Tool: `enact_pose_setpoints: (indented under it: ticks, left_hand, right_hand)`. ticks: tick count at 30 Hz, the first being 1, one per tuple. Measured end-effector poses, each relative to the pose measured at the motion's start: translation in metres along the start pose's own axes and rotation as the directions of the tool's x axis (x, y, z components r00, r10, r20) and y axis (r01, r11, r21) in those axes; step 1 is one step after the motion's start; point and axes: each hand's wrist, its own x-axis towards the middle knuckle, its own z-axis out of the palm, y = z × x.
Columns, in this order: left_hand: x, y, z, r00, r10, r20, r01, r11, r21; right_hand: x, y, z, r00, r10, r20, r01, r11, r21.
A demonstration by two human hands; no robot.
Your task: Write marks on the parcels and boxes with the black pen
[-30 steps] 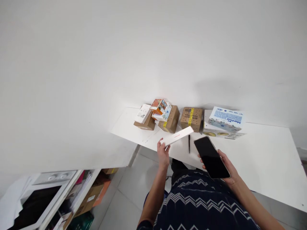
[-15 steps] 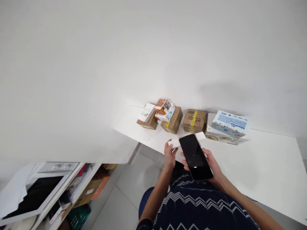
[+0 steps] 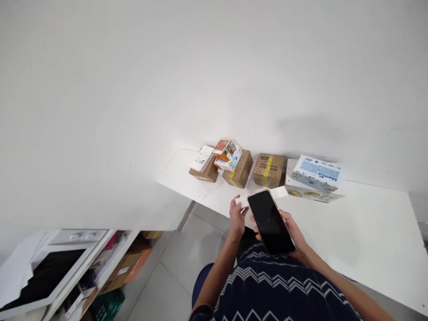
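My right hand (image 3: pixel 294 232) is closed around a black smartphone (image 3: pixel 270 223) in a clear case, its dark screen facing up. My left hand (image 3: pixel 237 216) grips one end of a slim white box (image 3: pixel 278 192); the phone covers the box's middle. Both are held above the front edge of the white table (image 3: pixel 368 232). Beyond them, against the wall, stands a brown carton (image 3: pixel 270 170) with yellow tape. A blue and white Manhua box (image 3: pixel 317 173) lies on a larger white box (image 3: pixel 297 189) to its right.
At the back left, an orange box (image 3: pixel 224 150) and a floral box lie on a taped carton (image 3: pixel 245 169). A flat white box (image 3: pixel 202 159) tops another brown carton (image 3: pixel 209 174). Lower left, a shelf holds cartons and a microwave (image 3: pixel 47 272).
The phone has shifted slightly left and down, and the reflection on its screen has faded. Both hands keep their hold. The view has shifted a little.
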Motion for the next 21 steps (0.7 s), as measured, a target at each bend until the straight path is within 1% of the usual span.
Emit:
enact_pose_setpoints:
  ticks: [6, 10, 15, 21]
  left_hand:
    - [-0.0006, -0.0008, 0.0000, 1.000, 0.013, 0.007, -0.013, 1.000, 0.005]
    - [-0.0027, 0.0021, -0.0008, 1.000, 0.009, 0.010, -0.009, 1.000, 0.020]
    - [-0.0057, 0.0030, -0.0017, 1.000, -0.015, 0.001, 0.015, 1.000, 0.027]
    - [-0.0081, 0.0044, -0.0008, 1.000, -0.022, -0.011, 0.022, 1.000, 0.020]
  right_hand:
    - [0.0059, 0.0003, -0.0059, 0.998, -0.056, 0.027, 0.056, 0.998, 0.008]
    - [0.0069, 0.0003, -0.0037, 0.998, -0.041, 0.043, 0.041, 0.999, -0.001]
    - [0.0049, -0.0002, 0.0010, 0.999, -0.040, 0.012, 0.040, 0.999, 0.000]
    - [0.0073, 0.0003, -0.0015, 0.999, -0.025, 0.020, 0.025, 0.999, 0.022]
